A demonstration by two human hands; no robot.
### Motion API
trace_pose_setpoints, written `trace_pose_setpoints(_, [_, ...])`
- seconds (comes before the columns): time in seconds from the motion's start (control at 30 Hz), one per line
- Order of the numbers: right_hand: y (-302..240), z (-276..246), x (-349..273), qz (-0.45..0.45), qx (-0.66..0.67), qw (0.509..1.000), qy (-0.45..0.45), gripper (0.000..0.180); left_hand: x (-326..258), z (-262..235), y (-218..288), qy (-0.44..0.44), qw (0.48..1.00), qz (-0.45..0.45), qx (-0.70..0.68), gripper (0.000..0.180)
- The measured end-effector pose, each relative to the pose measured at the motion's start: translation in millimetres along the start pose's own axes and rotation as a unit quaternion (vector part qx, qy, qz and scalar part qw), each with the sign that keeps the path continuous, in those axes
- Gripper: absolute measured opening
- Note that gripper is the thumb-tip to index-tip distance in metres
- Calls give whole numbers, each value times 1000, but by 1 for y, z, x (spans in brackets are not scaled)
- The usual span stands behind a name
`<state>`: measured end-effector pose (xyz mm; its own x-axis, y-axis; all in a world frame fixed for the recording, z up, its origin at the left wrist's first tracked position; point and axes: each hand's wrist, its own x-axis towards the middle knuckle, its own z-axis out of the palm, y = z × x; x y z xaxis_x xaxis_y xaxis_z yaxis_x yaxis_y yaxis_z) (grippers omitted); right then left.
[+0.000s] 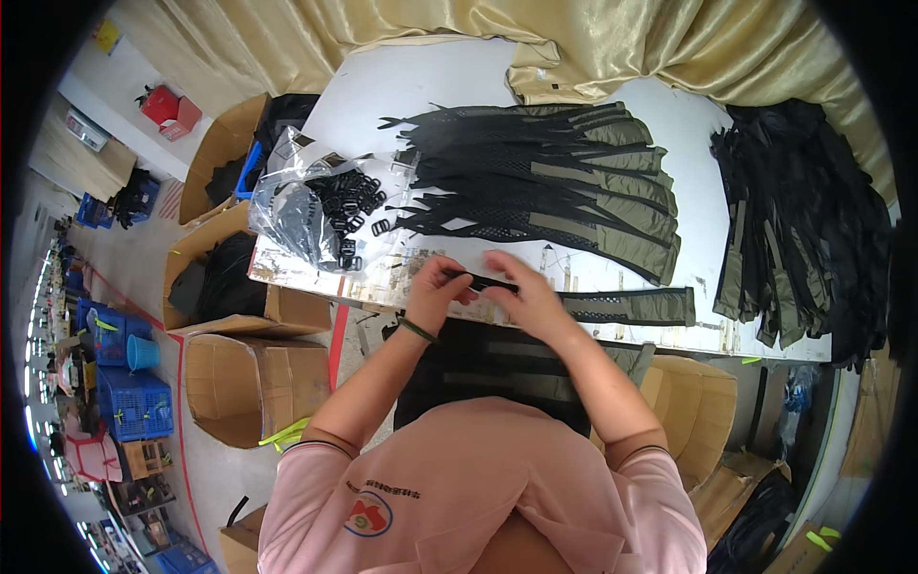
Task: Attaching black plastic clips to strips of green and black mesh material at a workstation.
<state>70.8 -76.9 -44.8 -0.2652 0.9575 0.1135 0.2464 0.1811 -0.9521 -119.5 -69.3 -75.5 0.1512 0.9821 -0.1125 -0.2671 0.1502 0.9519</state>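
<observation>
At the near edge of the white table, both my hands meet over the narrow black end point(486, 282) of a strap piece. My left hand point(435, 292) pinches this end between thumb and fingers. My right hand point(528, 301) closes on it from the other side. Whether a buckle sits between my fingers is too small to tell. The wider part of the strap piece, black mesh and olive fabric point(626, 306), lies to the right along the table edge. Beyond my hands a stack of similar strap pieces point(564, 177) is fanned out. Black plastic slide buckles point(354, 201) spill from a clear plastic bag point(287, 225) at the left.
More black and olive pieces point(779, 220) hang over the table's right end. A gold curtain point(650, 43) borders the far side. Cardboard boxes point(225, 383) stand on the floor at the left, another box point(698, 402) at the right. Dark pieces point(478, 368) lie below the near edge.
</observation>
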Motion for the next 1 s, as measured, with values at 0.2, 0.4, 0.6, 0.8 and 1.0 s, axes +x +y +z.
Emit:
trace_pose_setpoints(0.2, [19,41,23,-47,-32,998,-19,21,44,-88,43,192,879,136,416,16])
trace_pose_setpoints(0.4, [33,52,25,-51,-78,995,-24,19,99,-151,38,58,704,108,699,31])
trace_pose_setpoints(0.6, [31,41,28,-46,-74,995,-49,17,90,-136,47,81,750,139,642,26])
trace_pose_setpoints(0.8, [12,30,27,10,-29,999,-33,15,25,-68,40,5,996,-94,-8,15])
trace_pose_setpoints(1.0, [-1,21,18,25,38,998,-51,14,-11,-25,23,18,937,-189,-294,7])
